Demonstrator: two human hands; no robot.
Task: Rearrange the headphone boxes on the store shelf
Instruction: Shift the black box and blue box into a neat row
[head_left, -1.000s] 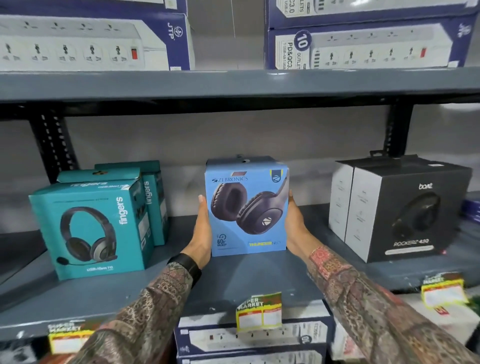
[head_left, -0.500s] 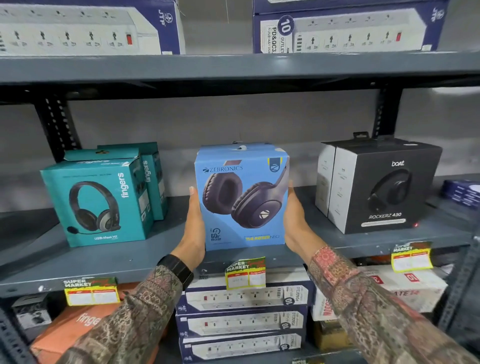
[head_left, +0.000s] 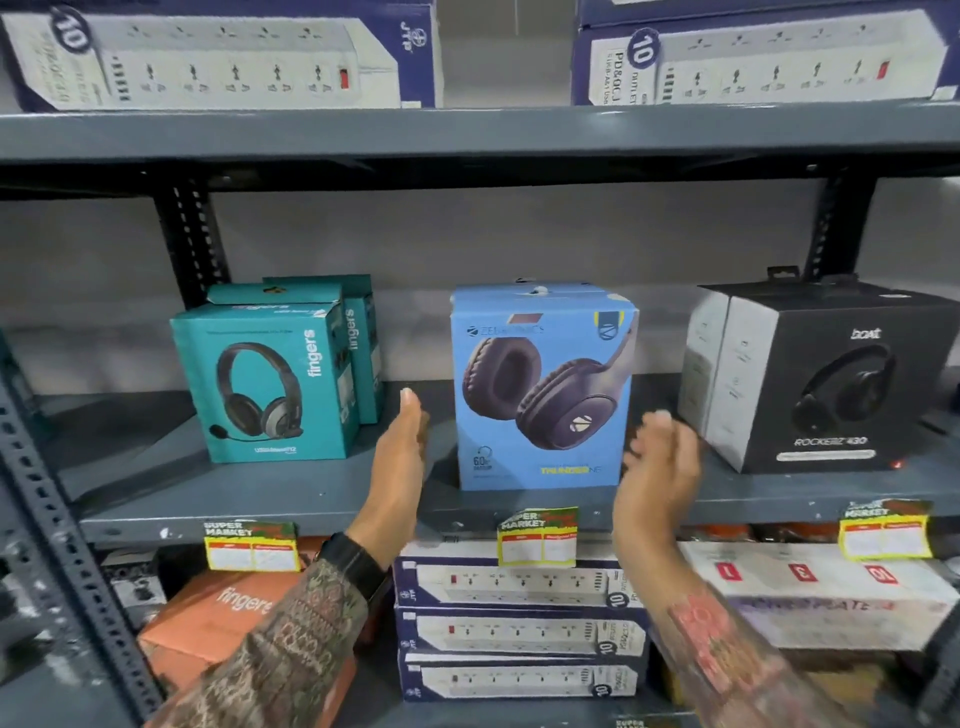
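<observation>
The blue box (head_left: 543, 387), reading "ZEBRONICS" and "THUNDER", is standing upright on the shelf (head_left: 332, 499), between the teal "fingers" box (head_left: 265, 382) and the black "boAt ROCKERZ 430" box (head_left: 831, 376); the left hand (head_left: 400, 462) and right hand (head_left: 660, 467) are hovering beside it, fingers spread, gripping nothing.

Both hands (head_left: 400, 467) (head_left: 657, 467) have released the blue headphone box (head_left: 543, 389), now standing on the shelf (head_left: 311, 499).

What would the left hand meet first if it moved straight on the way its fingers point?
Probably nothing soon: the left hand points into the gap between the teal box and the blue box, toward the back wall, though depth is unclear.
</observation>
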